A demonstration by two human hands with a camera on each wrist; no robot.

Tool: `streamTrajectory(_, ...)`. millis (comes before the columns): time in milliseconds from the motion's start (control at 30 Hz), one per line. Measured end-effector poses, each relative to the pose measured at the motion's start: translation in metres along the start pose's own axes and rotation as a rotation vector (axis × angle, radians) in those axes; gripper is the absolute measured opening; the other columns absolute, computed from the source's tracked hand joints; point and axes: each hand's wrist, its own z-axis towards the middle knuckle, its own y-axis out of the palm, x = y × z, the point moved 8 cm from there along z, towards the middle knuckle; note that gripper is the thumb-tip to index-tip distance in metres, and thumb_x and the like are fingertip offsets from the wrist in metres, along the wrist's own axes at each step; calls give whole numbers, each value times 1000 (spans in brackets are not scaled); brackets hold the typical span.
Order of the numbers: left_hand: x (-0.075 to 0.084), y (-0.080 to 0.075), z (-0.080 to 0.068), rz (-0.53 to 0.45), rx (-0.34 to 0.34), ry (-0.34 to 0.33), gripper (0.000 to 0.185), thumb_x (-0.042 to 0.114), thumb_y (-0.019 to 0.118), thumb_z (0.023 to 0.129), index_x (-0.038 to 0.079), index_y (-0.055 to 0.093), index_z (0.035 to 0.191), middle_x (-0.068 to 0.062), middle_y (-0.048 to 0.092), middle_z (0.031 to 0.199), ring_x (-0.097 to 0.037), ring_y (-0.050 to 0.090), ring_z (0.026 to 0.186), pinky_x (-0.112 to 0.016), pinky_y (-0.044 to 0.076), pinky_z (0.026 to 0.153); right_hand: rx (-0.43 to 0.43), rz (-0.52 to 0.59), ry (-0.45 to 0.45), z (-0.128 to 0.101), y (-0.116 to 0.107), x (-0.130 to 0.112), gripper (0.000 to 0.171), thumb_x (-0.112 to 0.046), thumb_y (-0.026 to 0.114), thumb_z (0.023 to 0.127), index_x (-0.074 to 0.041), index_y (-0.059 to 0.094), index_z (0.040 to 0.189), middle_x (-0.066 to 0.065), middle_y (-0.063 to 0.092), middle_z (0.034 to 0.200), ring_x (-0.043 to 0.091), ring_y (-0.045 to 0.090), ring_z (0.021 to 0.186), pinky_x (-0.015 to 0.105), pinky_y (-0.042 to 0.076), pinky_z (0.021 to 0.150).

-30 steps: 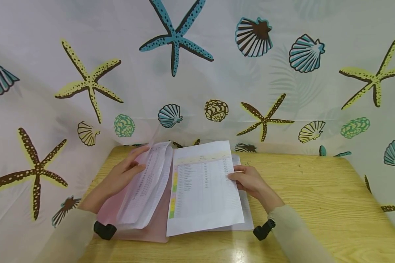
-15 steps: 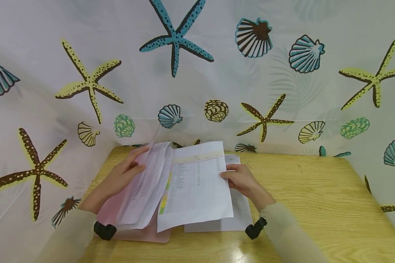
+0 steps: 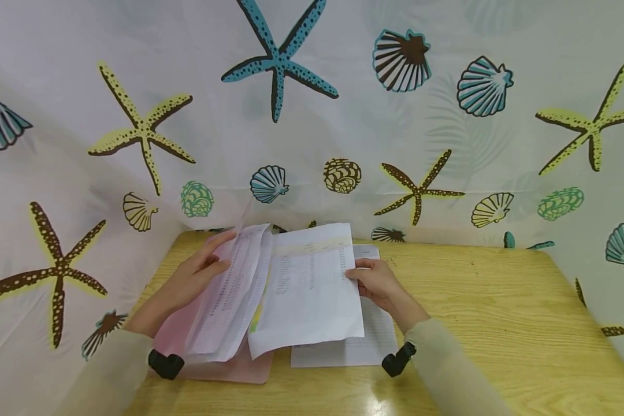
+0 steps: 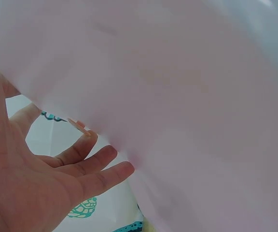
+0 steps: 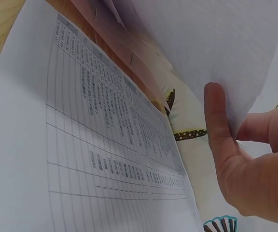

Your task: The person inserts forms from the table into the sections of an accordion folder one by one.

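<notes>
A pink folder (image 3: 229,370) lies opened on the table, with a bundle of printed sheets (image 3: 234,294) raised inside its left part. My left hand (image 3: 195,277) holds up that side by its edge, thumb and fingers on either side of the translucent pink cover (image 4: 177,121). My right hand (image 3: 377,283) pinches the right edge of a printed sheet (image 3: 312,289) with a table and a coloured strip. That sheet is lifted and bowed toward the folder. Beneath it lies another printed page (image 3: 374,341), whose lines show in the right wrist view.
The wooden table (image 3: 478,312) extends to the right of the pages. A cloth (image 3: 333,133) with starfish and shell prints hangs behind and at both sides. Black wrist cameras sit on both wrists.
My right hand has moved left with the pinched sheet, which now bows more toward the folder. More of the page beneath shows. The left hand has stayed in place.
</notes>
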Motion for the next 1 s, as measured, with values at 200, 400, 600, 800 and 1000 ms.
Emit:
streamTrajectory(200,1,0,1,2,5,13,61,24,52,111,24,28,168,-13,28,171,-40,50,127,-60,43,108,16,-1,-8,0,6,1,40,-3,65,99,8,60,137,18,75,118,11,71,81,24,58,69)
streamTrajectory(400,-1,-1,2,27,7,-1,60,26,51,112,26,29,167,-12,32,168,-36,53,121,-51,45,103,14,21,-9,-1,13,3,42,-1,64,100,10,57,139,22,72,122,13,72,85,26,59,71)
streamTrajectory(600,-1,1,1,29,3,-9,61,26,51,112,26,28,168,-12,34,166,-33,53,117,-46,46,98,-10,9,-3,-3,26,8,43,-2,65,99,11,56,139,23,73,121,17,73,88,30,61,74)
streamTrajectory(800,1,1,0,23,3,-10,61,26,51,112,25,28,168,-12,31,169,-36,52,120,-50,45,102,-30,-25,-10,-3,32,10,38,-2,65,99,9,59,134,22,75,116,18,74,87,30,62,72)
streamTrajectory(1000,3,1,0,30,10,-4,60,26,50,112,25,27,168,-12,31,169,-36,53,119,-51,45,102,-50,-61,-21,-4,35,9,34,-2,65,98,8,62,130,21,75,114,18,75,86,31,62,72)
